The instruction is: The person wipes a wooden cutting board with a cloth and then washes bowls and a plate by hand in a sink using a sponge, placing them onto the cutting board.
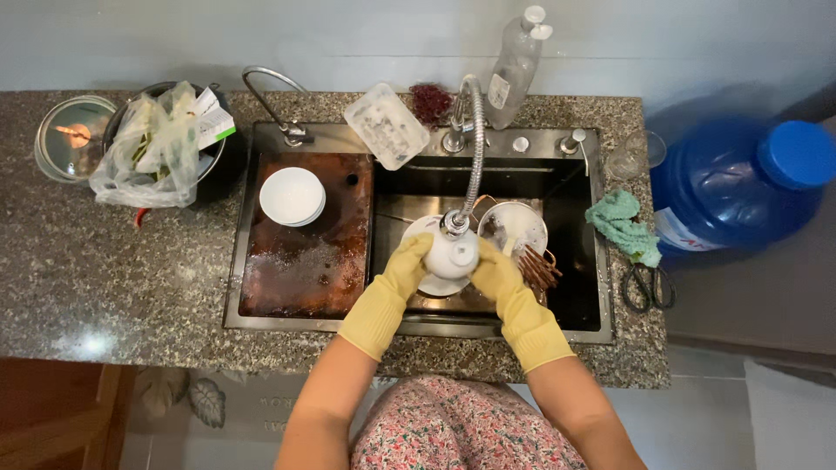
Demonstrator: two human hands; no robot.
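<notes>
Centre of frame: left hand (407, 261) and right hand (496, 271), both in yellow gloves, closed around a white bowl (453, 254) under the spray faucet (470, 148), above the sink (488, 322). Judged step: rinsing. Next likely calls for turning the bowl, steady grip. Clean bowls (292, 196) on drainboard at left. Speckled granite tabletop (113, 278); blue water jug (740, 187) at right.

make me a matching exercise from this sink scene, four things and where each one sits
Things:
1. stack of white round bowls
2. crumpled green cloth
3. black-handled scissors
4. small white bowl

Places:
A. held between the yellow-gloved left hand and right hand
B. granite counter, near the sink's front right corner
C. on the brown board over the sink's left half
D. counter beside the big blue water jug

Pairs: 1-C, 2-D, 3-B, 4-A
</notes>
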